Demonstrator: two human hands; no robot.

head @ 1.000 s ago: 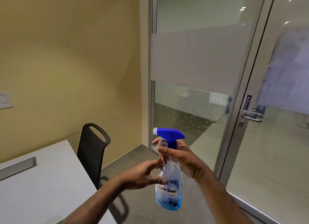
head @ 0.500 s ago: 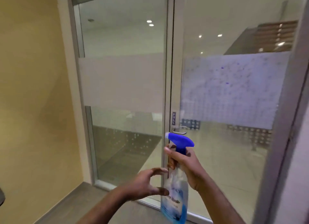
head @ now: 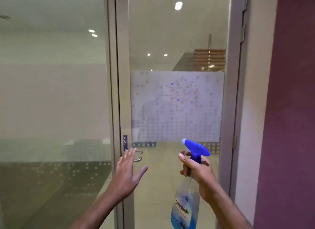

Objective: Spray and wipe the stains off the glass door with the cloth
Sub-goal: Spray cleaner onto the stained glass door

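The glass door stands straight ahead in a grey metal frame. Its frosted band carries blue and brownish stains near the middle. My right hand grips the neck of a clear spray bottle with blue liquid and a blue trigger head, nozzle pointing up-left at the door. My left hand is open with fingers spread, raised in front of the metal door handle, holding nothing. No cloth is in view.
A fixed glass panel fills the left side. A small "PULL" label sits on the door frame above the handle. A purple wall stands close on the right, with door hinges beside it.
The view has swung right and closer, so the door now faces me. My left hand let go of the bottle, opened and rose toward the handle. The bottle stays in my right hand.
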